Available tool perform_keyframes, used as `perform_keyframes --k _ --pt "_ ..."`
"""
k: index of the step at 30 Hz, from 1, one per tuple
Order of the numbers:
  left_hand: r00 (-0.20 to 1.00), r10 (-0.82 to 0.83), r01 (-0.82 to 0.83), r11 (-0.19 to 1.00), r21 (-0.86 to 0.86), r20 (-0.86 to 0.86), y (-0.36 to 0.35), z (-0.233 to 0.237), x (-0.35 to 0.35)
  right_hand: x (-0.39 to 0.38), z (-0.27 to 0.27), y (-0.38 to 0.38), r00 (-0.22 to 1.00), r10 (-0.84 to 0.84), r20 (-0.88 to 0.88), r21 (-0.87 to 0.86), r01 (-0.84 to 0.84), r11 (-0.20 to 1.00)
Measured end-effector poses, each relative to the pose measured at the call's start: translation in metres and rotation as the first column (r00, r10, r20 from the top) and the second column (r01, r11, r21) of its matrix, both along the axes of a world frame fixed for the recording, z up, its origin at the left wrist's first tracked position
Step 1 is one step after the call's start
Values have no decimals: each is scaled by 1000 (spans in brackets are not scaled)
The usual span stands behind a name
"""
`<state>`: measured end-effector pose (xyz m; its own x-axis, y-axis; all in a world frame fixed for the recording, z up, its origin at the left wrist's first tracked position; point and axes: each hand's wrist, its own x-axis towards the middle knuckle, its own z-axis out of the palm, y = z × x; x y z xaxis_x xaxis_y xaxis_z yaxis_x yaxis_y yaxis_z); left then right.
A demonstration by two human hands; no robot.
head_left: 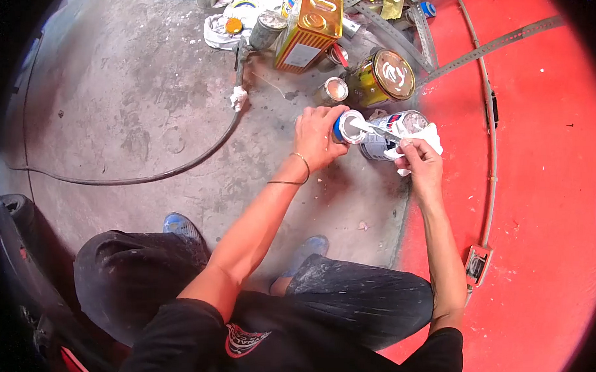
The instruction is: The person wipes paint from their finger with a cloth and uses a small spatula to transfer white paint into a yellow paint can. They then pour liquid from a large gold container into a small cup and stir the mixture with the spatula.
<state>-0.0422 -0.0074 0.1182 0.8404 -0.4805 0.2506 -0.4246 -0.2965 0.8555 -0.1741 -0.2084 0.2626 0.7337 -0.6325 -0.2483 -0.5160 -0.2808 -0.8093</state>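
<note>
My left hand (318, 137) is wrapped round a small blue can (339, 127), whose open top is tipped toward the right. White paste shows around its mouth. In my right hand (418, 161) is a thin putty knife (384, 133), its blade reaching across to the small can with white paste on the tip. A larger paint can (376, 148) with a white and blue label stands just beyond and between my hands. Something white and crumpled, maybe a cloth (432, 136), lies on that can's right side, close to my right fingers.
A tall rectangular tin (310, 32), a yellow paint can (384, 77) and a small open can (335, 89) stand farther off. A black hose (187, 166) curves over the grey floor on the left. Perforated metal strips (493, 48) and a cable (492, 160) lie on the right.
</note>
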Motion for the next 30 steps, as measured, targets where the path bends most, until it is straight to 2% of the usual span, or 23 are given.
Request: perform_keyframes --k 4,7,8,10,11,14,20,26,29,30 --pt "998 -61 61 998 -8 8 0 12 14 7 7 8 998 -10 64 24 8 1000" --pt "997 -73 73 997 21 -1 1 14 20 5 -1 14 966 227 127 -226 -194 955" --pt "998 -65 65 998 21 -7 3 13 22 4 -1 17 914 383 131 -351 -319 880" --pt "998 -54 54 998 20 -18 8 10 28 5 3 25 749 658 74 -580 -504 640" --pt "999 -44 44 999 11 -7 11 9 32 7 7 29 705 709 16 -629 -544 556" --pt "1000 -25 26 999 -22 15 21 5 45 8 11 32 641 765 -58 -684 -584 438" --pt "999 -35 33 990 -140 -7 45 11 68 10 12 34 602 796 -59 -793 -512 329" --pt "1000 -16 14 996 -91 -23 67 21 83 16 27 47 587 805 -86 -797 -525 298" --pt "998 29 -24 995 -100 50 71 20 88 20 32 50 581 810 -78 -816 -504 283" --pt "997 38 -32 996 -87 71 71 19 88 21 32 49 600 799 -32 -803 -492 337"
